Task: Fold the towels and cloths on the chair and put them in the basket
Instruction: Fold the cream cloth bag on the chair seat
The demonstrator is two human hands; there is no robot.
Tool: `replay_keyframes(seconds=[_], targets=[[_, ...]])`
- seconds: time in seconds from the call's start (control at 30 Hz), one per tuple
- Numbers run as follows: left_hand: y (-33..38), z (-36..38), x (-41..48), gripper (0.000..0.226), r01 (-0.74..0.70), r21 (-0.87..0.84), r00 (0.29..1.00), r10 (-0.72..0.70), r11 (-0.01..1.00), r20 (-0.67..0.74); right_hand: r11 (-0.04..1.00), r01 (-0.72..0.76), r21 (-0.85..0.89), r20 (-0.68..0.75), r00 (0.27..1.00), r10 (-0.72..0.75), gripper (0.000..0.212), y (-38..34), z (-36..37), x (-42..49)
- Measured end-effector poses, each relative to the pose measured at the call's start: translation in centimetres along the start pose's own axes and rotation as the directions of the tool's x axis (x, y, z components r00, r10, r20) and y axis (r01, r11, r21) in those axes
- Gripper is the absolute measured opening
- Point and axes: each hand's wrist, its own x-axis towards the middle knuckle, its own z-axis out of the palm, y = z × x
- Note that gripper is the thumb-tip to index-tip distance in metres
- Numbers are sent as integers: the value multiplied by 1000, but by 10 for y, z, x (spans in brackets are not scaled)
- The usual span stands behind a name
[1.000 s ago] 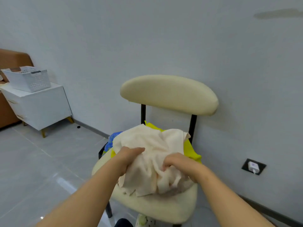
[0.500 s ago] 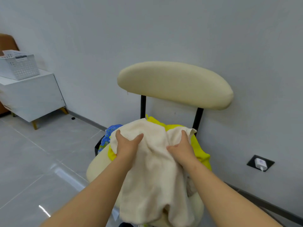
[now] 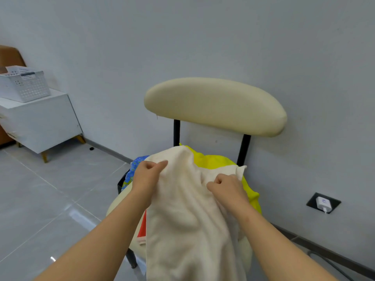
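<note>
A cream towel (image 3: pixel 188 216) hangs lifted over the cream chair (image 3: pixel 215 104). My left hand (image 3: pixel 147 175) pinches its upper left edge. My right hand (image 3: pixel 228 188) grips its upper right part, near a free corner. The towel drapes down past the seat front and hides most of the seat. Under it lie a yellow cloth (image 3: pixel 215 161), a blue patterned cloth (image 3: pixel 133 171) at the left and a red-orange cloth (image 3: pixel 143 226) peeking out below my left forearm. The white perforated basket (image 3: pixel 25 87) stands on a white cabinet (image 3: pixel 40 122) far to the left.
The chair stands against a grey wall. A black wall socket with a white charger (image 3: pixel 323 203) sits low at the right, its cable trailing along the skirting. Grey glossy floor tiles (image 3: pixel 50 195) spread between the chair and the cabinet. A brown piece of furniture (image 3: pixel 9 55) shows behind the basket.
Both hands have raised the cream towel off the pile and spread slightly apart, so it now hangs lengthwise. The red-orange cloth has come into sight beneath it.
</note>
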Motion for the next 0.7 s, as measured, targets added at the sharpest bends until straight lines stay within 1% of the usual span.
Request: replay_keyframes(seconds=[0.03,0.07,0.1,0.13,0.17,0.2,0.23,0.27,0.3,0.33,0.4,0.47,0.5,0.57,0.63,0.7], targets=[[1,2,1,30,53,-81,999,-54,995,-4,999,37,40,-63,997,-34,14,-1,-1,0],[3,4,0,34,114,-117,993,-114,987,10,992,73,101,-108,992,-62,9,-2,-1,1],[3,6,-1,40,179,-104,983,-174,978,53,987,95,130,-116,990,-80,16,-2,0,2],[4,9,-3,42,231,-57,968,-224,971,111,988,95,120,-73,994,-87,36,-1,1,4],[3,12,-5,37,257,9,952,-255,966,168,995,75,68,6,997,-76,53,2,4,6],[1,14,-6,27,242,103,943,-259,965,210,998,63,-20,80,995,-61,61,6,8,7],[-1,15,-5,15,199,200,942,-244,959,232,992,59,-115,139,989,-43,56,9,13,8],[-3,14,-5,9,145,282,947,-215,948,239,980,68,-186,165,986,-37,42,14,18,8],[-6,13,-2,16,82,353,956,-174,932,238,971,77,-227,148,988,-44,21,18,22,7],[-7,12,0,20,22,419,963,-132,908,235,972,71,-225,120,992,-45,4,20,23,4],[-7,9,1,19,-97,522,973,-29,847,228,988,73,-133,46,997,-67,21,25,23,6],[-2,7,-1,15,-180,544,978,92,820,185,994,102,36,-78,992,-99,25,23,18,6],[1,7,-2,13,-215,516,975,150,829,165,985,127,114,-155,982,-108,27,19,14,6],[13,8,-5,9,-286,411,958,262,866,116,956,209,208,-296,945,-142,31,7,4,7],[30,10,-9,9,-353,301,934,354,886,51,918,306,252,-406,895,-187,33,-9,-12,9],[49,11,-9,12,-425,217,897,442,879,-33,862,411,296,-516,828,-218,35,-27,-28,11]])
